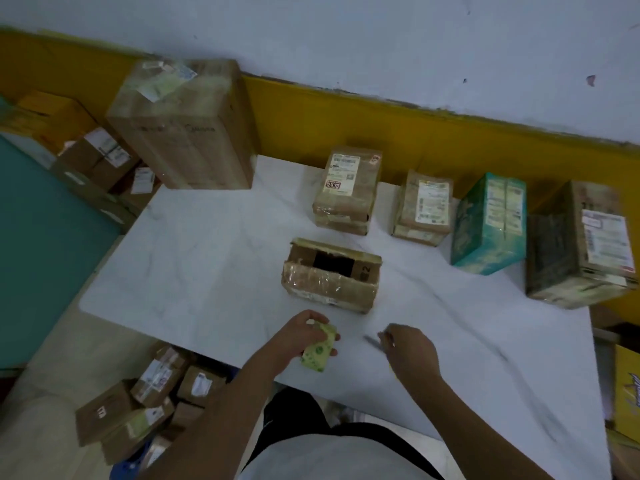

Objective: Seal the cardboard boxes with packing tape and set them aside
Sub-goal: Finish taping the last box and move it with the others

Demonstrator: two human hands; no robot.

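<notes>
A person stands at a white tabletop [207, 265]. Their left hand [301, 337] curls round a yellow-green roll of packing tape [318, 353], held near the body, likely ready for pulling a strip. Their right hand [410, 348] pinches a thin dark tool [372, 342], too blurred to name, possibly a pen or cutter. Just beyond both hands sits a small cardboard box [329, 287], central and within reach. Its top gapes on a dark interior, contents unseen. Taped parcels [346, 188] and a teal carton [488, 223] line the far edge, seemingly set aside.
</notes>
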